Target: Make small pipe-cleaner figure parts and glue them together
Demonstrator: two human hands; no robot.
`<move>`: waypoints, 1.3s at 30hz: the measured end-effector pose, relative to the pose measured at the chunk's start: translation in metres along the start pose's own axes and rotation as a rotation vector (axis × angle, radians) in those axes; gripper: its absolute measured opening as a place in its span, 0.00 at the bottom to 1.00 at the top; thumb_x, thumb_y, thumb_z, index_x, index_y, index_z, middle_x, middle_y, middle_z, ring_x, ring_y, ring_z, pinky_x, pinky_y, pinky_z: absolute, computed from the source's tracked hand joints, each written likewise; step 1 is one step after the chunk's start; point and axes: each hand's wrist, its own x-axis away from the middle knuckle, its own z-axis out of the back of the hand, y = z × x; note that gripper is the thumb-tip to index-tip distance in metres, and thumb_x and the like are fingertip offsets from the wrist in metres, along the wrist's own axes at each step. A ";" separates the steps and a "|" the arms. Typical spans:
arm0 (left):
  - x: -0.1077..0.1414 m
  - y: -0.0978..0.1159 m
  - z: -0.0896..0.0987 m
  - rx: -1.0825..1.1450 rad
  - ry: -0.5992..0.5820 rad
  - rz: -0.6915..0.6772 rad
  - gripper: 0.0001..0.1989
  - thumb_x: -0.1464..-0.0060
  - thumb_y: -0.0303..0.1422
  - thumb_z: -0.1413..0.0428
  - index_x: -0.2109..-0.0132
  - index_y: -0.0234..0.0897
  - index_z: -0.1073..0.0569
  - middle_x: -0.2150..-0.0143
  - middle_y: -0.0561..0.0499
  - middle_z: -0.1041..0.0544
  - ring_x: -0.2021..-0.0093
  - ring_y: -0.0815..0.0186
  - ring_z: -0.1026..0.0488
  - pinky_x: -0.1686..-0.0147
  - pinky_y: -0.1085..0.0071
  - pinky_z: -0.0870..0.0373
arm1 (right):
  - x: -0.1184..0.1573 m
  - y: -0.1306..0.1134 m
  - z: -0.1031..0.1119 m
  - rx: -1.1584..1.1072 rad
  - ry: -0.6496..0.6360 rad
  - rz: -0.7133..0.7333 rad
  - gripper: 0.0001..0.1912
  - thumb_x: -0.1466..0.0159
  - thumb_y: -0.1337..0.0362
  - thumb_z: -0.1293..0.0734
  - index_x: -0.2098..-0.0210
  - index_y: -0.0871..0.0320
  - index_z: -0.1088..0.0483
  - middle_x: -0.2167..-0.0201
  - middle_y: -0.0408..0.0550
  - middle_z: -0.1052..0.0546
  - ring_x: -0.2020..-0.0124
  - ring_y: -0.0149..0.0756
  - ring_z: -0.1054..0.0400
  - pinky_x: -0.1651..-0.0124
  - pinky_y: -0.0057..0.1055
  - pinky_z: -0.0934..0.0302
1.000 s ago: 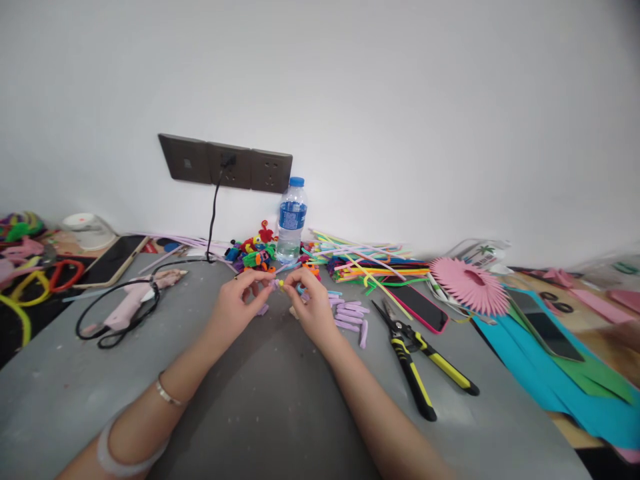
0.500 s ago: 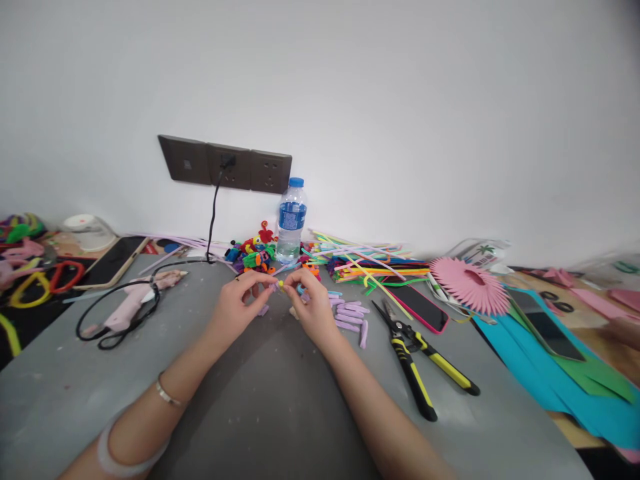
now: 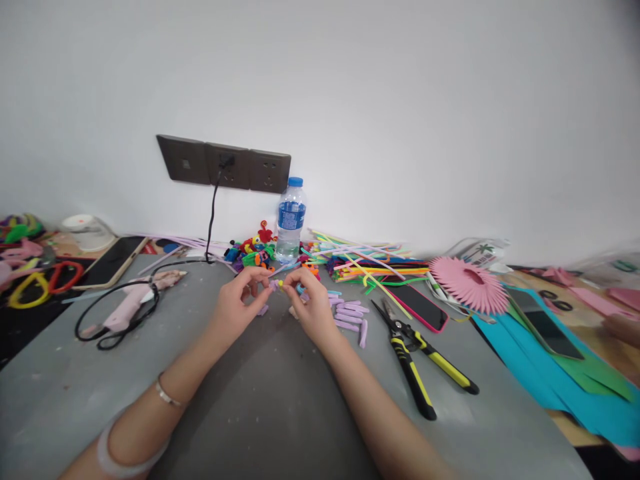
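Observation:
A small purple-and-yellow piece of pipe cleaner is held between my two hands above the grey table. My left hand pinches its purple end between thumb and fingertips. At the yellow end, the thumb and forefinger of my right hand are closed on it. Short purple pipe cleaner pieces lie just right of my right hand, and another purple piece is below my left fingertips. The fingers partly cover the held piece, so its full shape is hidden.
Yellow-black pliers and a pink-cased phone lie to the right, near a pink pleated paper ring. Loose pipe cleaners and a water bottle stand along the wall. A corded pink glue gun rests left.
The fingers of my left hand have shifted slightly around the purple end, and more of it shows. My right hand keeps nearly the same pinch and place.

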 end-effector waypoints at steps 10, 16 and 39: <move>0.000 0.002 0.001 -0.033 -0.002 0.042 0.05 0.44 0.34 0.42 0.63 0.38 0.26 0.69 0.53 0.23 0.75 0.71 0.32 0.76 0.76 0.37 | 0.001 0.000 -0.001 -0.017 0.003 0.018 0.06 0.34 0.69 0.38 0.68 0.56 0.35 0.70 0.45 0.30 0.66 0.35 0.36 0.61 0.31 0.42; -0.001 0.003 0.002 -0.026 0.026 0.013 0.04 0.46 0.33 0.41 0.64 0.38 0.25 0.70 0.54 0.23 0.76 0.71 0.34 0.75 0.76 0.37 | 0.000 -0.002 -0.001 -0.013 -0.002 0.022 0.06 0.34 0.69 0.38 0.68 0.56 0.35 0.69 0.45 0.29 0.66 0.35 0.35 0.61 0.31 0.42; -0.002 0.009 0.005 0.002 0.052 0.072 0.06 0.49 0.35 0.39 0.67 0.37 0.21 0.72 0.53 0.22 0.75 0.70 0.34 0.73 0.74 0.36 | 0.001 -0.002 -0.002 -0.020 0.009 0.021 0.06 0.34 0.69 0.38 0.69 0.56 0.35 0.70 0.44 0.29 0.66 0.35 0.35 0.61 0.31 0.42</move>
